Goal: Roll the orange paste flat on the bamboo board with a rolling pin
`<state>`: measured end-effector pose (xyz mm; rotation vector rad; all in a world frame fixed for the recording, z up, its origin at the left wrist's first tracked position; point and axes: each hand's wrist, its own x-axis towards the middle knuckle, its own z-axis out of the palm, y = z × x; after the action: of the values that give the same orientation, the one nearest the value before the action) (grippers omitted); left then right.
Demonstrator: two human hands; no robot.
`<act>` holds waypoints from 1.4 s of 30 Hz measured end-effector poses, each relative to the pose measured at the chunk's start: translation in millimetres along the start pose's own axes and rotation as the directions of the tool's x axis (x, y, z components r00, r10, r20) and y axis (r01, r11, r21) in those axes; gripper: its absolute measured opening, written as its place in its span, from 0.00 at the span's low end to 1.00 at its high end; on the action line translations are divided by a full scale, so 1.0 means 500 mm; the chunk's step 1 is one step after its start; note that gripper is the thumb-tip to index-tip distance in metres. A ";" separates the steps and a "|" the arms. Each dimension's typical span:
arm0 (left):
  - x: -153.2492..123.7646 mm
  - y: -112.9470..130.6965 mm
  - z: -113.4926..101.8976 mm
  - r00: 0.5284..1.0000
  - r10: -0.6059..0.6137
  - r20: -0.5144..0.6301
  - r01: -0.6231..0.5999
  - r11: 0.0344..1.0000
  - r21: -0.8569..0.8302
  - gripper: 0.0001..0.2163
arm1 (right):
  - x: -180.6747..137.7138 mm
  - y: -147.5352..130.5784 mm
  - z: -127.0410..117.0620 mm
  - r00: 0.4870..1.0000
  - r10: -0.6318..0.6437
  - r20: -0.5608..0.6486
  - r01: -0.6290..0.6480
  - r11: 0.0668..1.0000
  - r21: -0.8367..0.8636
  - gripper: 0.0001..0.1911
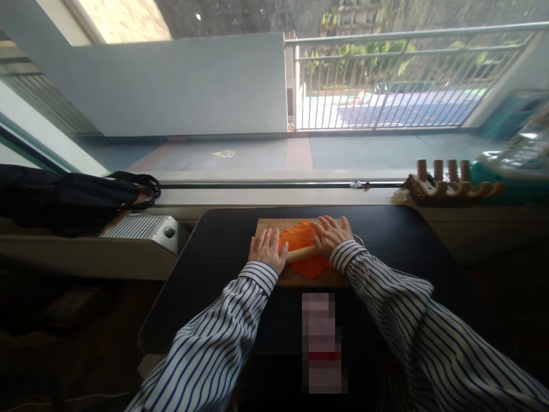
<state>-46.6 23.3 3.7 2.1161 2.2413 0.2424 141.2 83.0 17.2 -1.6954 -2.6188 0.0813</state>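
Note:
A flat sheet of orange dough point(300, 236) lies on a wooden board point(295, 278) on a dark table point(223, 240). A wooden rolling pin point(301, 253) lies across the dough. My left hand point(267, 248) rests palm-down on the pin's left end, fingers stretched flat. Over the pin's right end my right hand point(330, 234) lies the same way, fingers spread. Both wrists wear striped sleeves.
A black bag point(72, 197) lies on the ledge at the left above a white heater point(141, 227). A wooden rack point(446, 184) stands on the sill at the right. A window with railings runs behind the table.

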 end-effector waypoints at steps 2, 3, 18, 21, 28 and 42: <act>0.012 -0.003 0.003 0.999 0.001 -0.035 -0.001 1.000 0.003 0.25 | 0.018 0.002 -0.003 0.999 0.007 0.033 -0.007 1.000 0.016 0.26; 0.019 -0.004 0.004 0.999 0.000 -0.045 0.000 1.000 0.007 0.25 | 0.027 0.003 -0.004 0.999 0.011 0.048 -0.012 1.000 0.024 0.26; 0.003 -0.003 -0.005 0.999 0.027 0.026 -0.028 0.999 0.024 0.27 | 0.014 0.004 0.005 0.995 0.022 0.093 -0.024 0.999 0.022 0.28; -0.018 0.000 -0.006 0.999 0.044 0.018 -0.045 0.999 0.027 0.27 | -0.008 0.001 0.008 0.999 0.004 0.044 -0.004 1.000 0.002 0.28; -0.036 0.000 0.000 0.999 0.044 -0.005 -0.044 0.999 0.011 0.27 | -0.015 0.000 0.003 0.999 -0.040 0.037 0.041 0.999 -0.032 0.28; 0.053 -0.023 -0.001 0.995 -0.057 -0.085 0.056 0.998 -0.014 0.24 | 0.089 -0.002 -0.004 0.997 -0.001 0.075 -0.005 0.997 0.080 0.26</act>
<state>-59.8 49.2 4.4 2.0710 2.3368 0.3489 122.2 123.1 18.6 -1.7024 -2.6272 0.2511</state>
